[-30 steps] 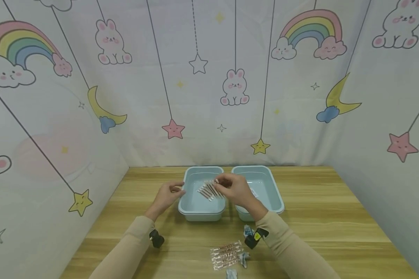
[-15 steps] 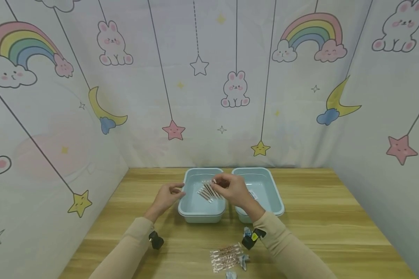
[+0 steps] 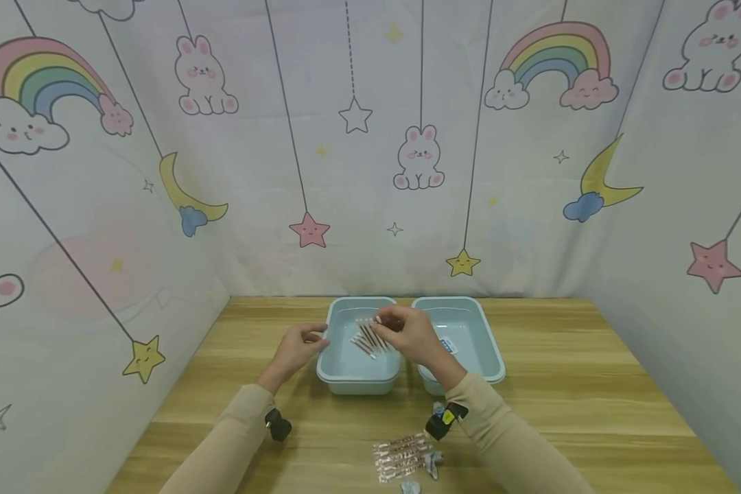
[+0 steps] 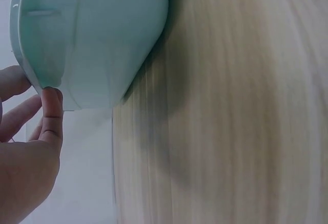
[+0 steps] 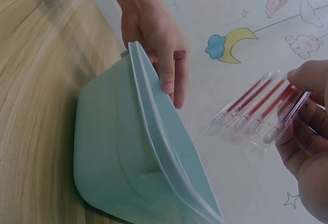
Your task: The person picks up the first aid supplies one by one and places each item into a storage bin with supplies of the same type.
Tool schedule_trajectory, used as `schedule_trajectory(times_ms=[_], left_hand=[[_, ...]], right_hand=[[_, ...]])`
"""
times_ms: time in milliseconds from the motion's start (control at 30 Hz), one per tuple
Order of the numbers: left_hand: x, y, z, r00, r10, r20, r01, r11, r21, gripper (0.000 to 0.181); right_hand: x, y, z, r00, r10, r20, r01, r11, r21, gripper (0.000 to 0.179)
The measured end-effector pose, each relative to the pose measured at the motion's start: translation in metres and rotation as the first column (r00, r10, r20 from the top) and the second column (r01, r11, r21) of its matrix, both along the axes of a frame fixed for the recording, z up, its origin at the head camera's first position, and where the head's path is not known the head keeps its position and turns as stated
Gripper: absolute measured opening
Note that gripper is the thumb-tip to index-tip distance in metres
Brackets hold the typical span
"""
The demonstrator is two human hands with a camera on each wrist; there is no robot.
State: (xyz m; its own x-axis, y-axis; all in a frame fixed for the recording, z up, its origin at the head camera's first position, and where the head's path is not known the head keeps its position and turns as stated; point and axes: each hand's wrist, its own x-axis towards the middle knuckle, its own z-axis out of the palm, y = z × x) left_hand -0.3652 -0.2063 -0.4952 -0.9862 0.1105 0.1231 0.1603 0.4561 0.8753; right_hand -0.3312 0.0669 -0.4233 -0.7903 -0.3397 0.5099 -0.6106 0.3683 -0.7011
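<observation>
In the head view my right hand (image 3: 410, 335) pinches a strip of clear-wrapped cotton swabs (image 3: 370, 337) by one end, over the left light-blue basin (image 3: 359, 377). Reddish-brown liquid shows inside the swabs' sticks in the right wrist view, where the strip (image 5: 256, 106) hangs slightly fanned from thumb and fingers. My left hand (image 3: 298, 348) is at the left rim of that basin. The left wrist view has its fingertips (image 4: 51, 101) on either side of the rim (image 4: 23, 55), gripping it lightly. The basin stands upright on the table.
A second light-blue basin (image 3: 499, 374) stands to the right, with a white and blue label (image 3: 449, 346) inside. Another swab strip (image 3: 401, 457) lies on the wooden table (image 3: 593, 412) near the front, beside crumpled pale-blue scraps (image 3: 432, 465). A patterned curtain (image 3: 370, 261) closes off the back.
My right hand has shifted very slightly left while still holding the swab strip, and more of the label shows in the right basin. The left hand stays at the rim.
</observation>
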Motion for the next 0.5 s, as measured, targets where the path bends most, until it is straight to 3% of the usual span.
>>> schedule_trajectory(times_ms=[500], left_hand=[[-0.0028, -0.0013, 0.0001, 1.0, -0.015, 0.004, 0.015, 1.0, -0.003, 0.041]], right_hand=[[-0.0088, -0.003, -0.0077, 0.999, -0.009, 0.044, 0.009, 1.0, 0.0, 0.01]])
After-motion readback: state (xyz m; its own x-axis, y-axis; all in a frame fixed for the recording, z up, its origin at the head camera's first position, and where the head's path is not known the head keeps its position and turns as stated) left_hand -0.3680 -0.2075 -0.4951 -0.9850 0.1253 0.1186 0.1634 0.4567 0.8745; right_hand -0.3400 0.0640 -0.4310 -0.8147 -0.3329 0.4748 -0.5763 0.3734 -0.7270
